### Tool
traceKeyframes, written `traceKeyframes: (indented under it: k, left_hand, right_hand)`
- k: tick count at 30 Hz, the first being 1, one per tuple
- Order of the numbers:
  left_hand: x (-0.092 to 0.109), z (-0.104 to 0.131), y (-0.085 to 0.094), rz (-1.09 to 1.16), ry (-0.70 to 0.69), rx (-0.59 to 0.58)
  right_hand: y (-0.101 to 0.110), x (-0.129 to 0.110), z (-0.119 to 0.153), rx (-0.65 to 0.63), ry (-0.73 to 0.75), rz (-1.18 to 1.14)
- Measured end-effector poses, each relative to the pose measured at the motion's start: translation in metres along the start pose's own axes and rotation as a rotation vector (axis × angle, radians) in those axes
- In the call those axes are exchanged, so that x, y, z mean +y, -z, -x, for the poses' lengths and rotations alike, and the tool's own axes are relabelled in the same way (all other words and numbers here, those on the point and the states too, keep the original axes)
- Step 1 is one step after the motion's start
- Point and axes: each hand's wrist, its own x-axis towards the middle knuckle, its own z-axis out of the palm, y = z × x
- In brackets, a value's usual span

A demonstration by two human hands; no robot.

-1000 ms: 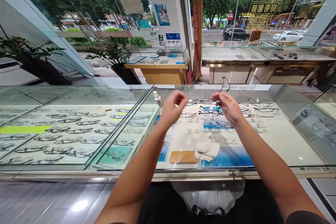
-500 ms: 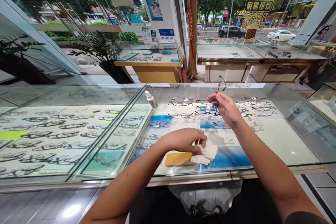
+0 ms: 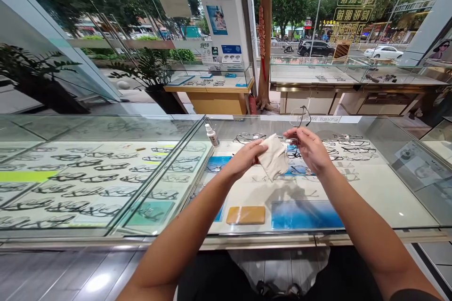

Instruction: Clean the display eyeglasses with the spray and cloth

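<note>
A cream cloth (image 3: 274,157) hangs from my left hand (image 3: 245,159), its corner pinched between thumb and fingers above the glass counter. Just to the right, my right hand (image 3: 312,150) grips a thin-framed pair of glasses (image 3: 301,116) held upright, one lens showing above the fingers. The cloth's edge is close to the right fingertips; a small gap shows between them. Below, on the counter, lies a yellow-brown case (image 3: 246,215). A white spray bottle (image 3: 212,135) stands at the counter's back left.
Rows of glasses (image 3: 356,143) lie inside the glass display counter (image 3: 391,193), with a blue sheet (image 3: 305,215) near its front edge. More frames fill the case on the left (image 3: 84,176). Farther back stand other display cases (image 3: 212,82) and a potted plant (image 3: 155,75).
My left hand has lifted the cloth off the counter beside the yellow-brown case and brought it up near my right hand. The glasses stay held; the view has shifted slightly.
</note>
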Motion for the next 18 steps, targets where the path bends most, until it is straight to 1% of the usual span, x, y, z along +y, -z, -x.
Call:
traceKeyframes:
  k: [2, 4, 7, 9, 11, 13, 16, 18]
  left_hand:
    - [-0.001, -0.002, -0.002, 0.099, -0.022, 0.037]
    - [-0.003, -0.004, -0.004, 0.147, -0.063, 0.059]
    - [-0.008, -0.004, -0.009, 0.178, -0.124, 0.08]
    - [-0.01, -0.003, -0.012, 0.174, -0.175, 0.084]
    - [-0.012, -0.001, -0.015, 0.143, -0.241, 0.062]
    - [-0.013, 0.001, -0.017, 0.096, -0.299, 0.009]
    - [-0.013, 0.003, -0.018, 0.05, -0.357, -0.066]
    - [-0.013, 0.002, -0.018, 0.042, -0.371, -0.07]
  right_hand:
    - [-0.003, 0.002, 0.002, -0.007, 0.014, 0.002]
    - [-0.007, 0.004, 0.004, -0.017, 0.034, 0.007]
    - [-0.012, 0.01, 0.006, -0.019, 0.057, 0.014]
    - [-0.015, 0.014, 0.006, 0.011, 0.058, 0.016]
    - [-0.016, 0.018, 0.006, 0.051, 0.058, 0.018]
    - [-0.017, 0.021, 0.005, 0.075, 0.067, 0.023]
    - [-0.017, 0.025, 0.004, 0.073, 0.073, 0.026]
    - [-0.018, 0.026, 0.004, 0.068, 0.069, 0.024]
